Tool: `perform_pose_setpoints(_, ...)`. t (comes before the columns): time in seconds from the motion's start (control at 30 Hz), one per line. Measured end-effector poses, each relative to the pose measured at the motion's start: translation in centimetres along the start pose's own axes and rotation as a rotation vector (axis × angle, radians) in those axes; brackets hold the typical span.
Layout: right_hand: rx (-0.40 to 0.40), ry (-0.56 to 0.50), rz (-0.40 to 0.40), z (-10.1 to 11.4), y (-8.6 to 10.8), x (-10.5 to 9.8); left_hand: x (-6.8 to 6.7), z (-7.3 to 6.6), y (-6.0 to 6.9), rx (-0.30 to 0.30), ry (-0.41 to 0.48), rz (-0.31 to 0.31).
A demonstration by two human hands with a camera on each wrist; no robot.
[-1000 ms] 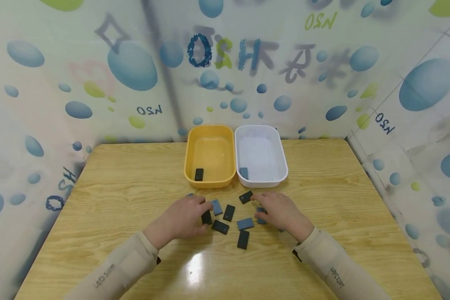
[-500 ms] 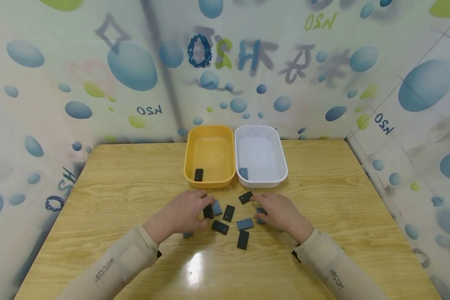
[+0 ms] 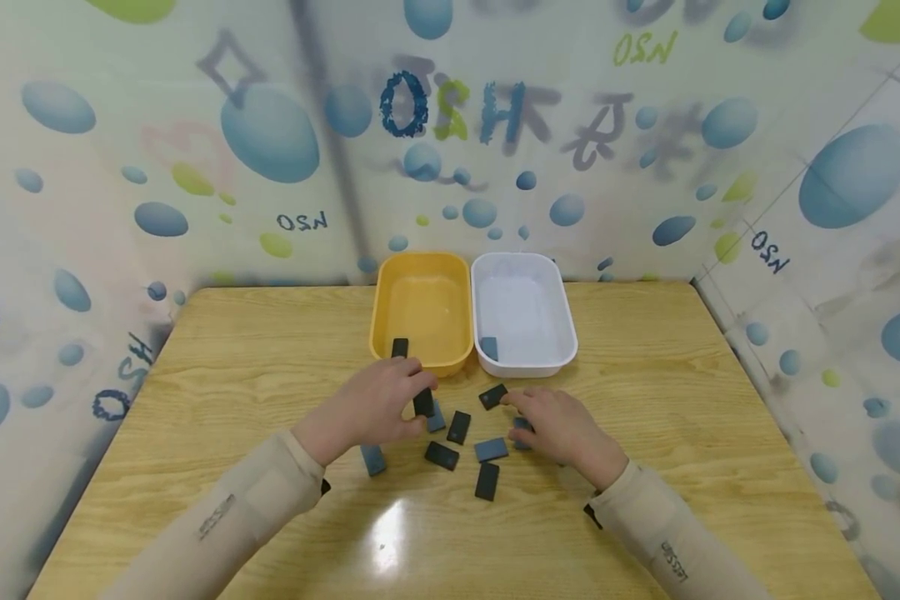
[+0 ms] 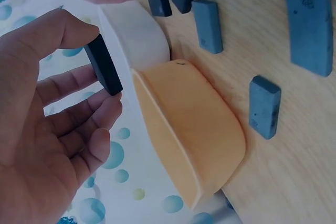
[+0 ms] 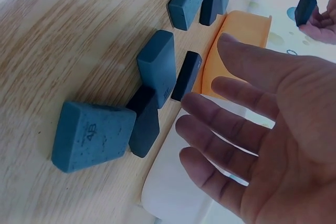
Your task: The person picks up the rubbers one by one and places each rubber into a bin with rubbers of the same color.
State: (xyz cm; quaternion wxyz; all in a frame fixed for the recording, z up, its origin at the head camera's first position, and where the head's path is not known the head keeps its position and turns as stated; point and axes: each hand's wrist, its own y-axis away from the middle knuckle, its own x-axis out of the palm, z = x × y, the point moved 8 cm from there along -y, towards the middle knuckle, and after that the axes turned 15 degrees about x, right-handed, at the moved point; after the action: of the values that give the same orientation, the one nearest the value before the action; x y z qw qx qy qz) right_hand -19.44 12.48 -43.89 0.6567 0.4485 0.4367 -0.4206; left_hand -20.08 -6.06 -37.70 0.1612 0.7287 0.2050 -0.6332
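Observation:
Between thumb and fingertips, my left hand (image 3: 375, 406) pinches a black eraser (image 4: 103, 65), raised off the table just in front of the yellow tub (image 3: 423, 292). My right hand (image 3: 562, 427) hovers with loosely bent fingers and holds nothing, as the right wrist view shows. Beneath it a blue eraser (image 3: 522, 435) is partly hidden; a black eraser (image 3: 492, 397) lies by its fingertips. One blue eraser marked 4B (image 5: 94, 135) shows in the right wrist view. Inside the yellow tub is a black eraser (image 3: 400, 347); the white tub (image 3: 525, 300) has a blue eraser (image 3: 489, 348).
Several more black and blue erasers lie scattered between the hands, among them a black eraser (image 3: 487, 482) nearest the person. Left of these is a blue eraser (image 3: 372, 459). Both tubs stand side by side near the patterned wall (image 3: 450, 167) behind the wooden table (image 3: 270, 342).
My left hand has moved forward and slightly right with the black eraser, nearing the yellow tub. A blue eraser it covered now shows below it. My right hand stays about where it was.

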Motion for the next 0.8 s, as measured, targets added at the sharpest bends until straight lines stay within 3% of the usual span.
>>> perform_pose_setpoints(0.3, 0.02, -0.014, 0.008, -0.1, 0.2, 0.1, -2.3, 1.0, -1.4, 0.048, -0.021, -0.084)
perform_pose_setpoints(0.57, 0.018, 0.01, 0.001, -0.1, 0.3, 0.1, -3.3, 3.0, -2.1, -0.009, 0.018, -0.078)
perform_pose_setpoints(0.8, 0.007, 0.009, 0.005, 0.0, 0.1, 0.1, -3.1, 5.2, -2.7, -0.074, 0.017, -0.045)
